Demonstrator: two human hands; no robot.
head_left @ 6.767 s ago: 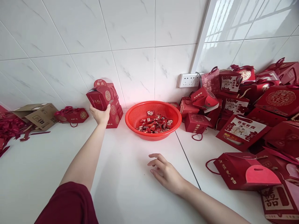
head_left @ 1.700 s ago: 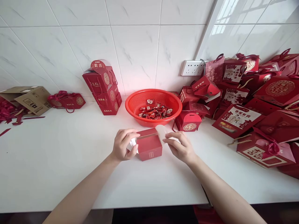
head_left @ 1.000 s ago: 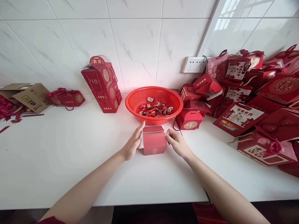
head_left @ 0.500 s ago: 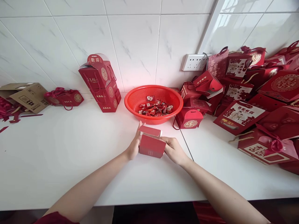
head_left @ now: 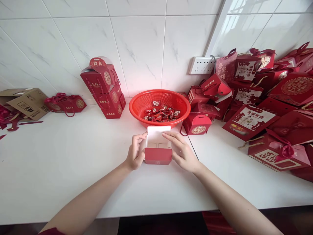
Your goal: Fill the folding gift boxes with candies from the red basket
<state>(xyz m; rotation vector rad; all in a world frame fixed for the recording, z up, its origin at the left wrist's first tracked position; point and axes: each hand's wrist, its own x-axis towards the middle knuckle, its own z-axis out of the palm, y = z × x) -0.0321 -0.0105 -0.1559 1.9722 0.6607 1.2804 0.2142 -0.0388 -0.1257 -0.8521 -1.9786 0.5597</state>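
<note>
A small red paper gift box (head_left: 158, 156) stands on the white table with its top open and its white inside showing. My left hand (head_left: 136, 151) grips the box's left side, thumb toward the front and fingers toward the back. On the other side, my right hand (head_left: 183, 152) holds the box with the thumb at its front right edge, the fingertips reaching the raised back flap (head_left: 156, 131). Just behind the box sits a red plastic basket (head_left: 137, 109) holding several red-wrapped candies (head_left: 162, 114).
Stacked red gift boxes (head_left: 107, 93) stand against the tiled wall at the left. A brown carton (head_left: 33, 104) and a ribboned red box (head_left: 66, 103) lie farther left. Many red gift boxes (head_left: 266, 107) are piled at the right, near a wall socket (head_left: 201, 65).
The box's back flap has swung up and the top has opened, so the white inside shows. My right fingers have moved up onto the flap.
</note>
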